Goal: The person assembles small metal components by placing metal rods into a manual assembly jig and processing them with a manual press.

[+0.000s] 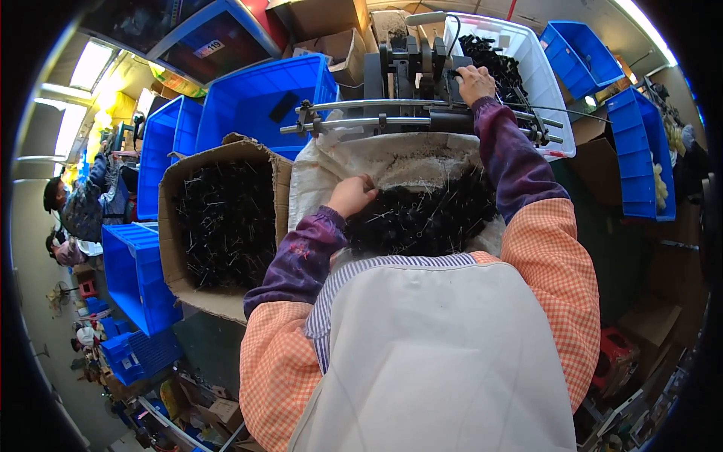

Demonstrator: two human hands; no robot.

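My left hand (352,196) is at the left edge of a heap of small black parts with thin metal pins (422,218), which lies on a white woven sack (316,169) in front of me. Its fingers are curled together, and whatever is between them cannot be made out. Farther forward, my right hand (476,84) is bent over a dark block at the right side of a bench machine (414,75) with steel rods across its front. The fingertips are closed against that spot, where a small dark thing is partly hidden under them.
Left of the sack stands a cardboard box (280,188) full of similar black pinned parts. Behind it is a large blue bin (233,98) with a dark flat object inside. A white bin (553,90) holding black parts stands behind the machine's right side. More blue bins (640,158) flank both sides.
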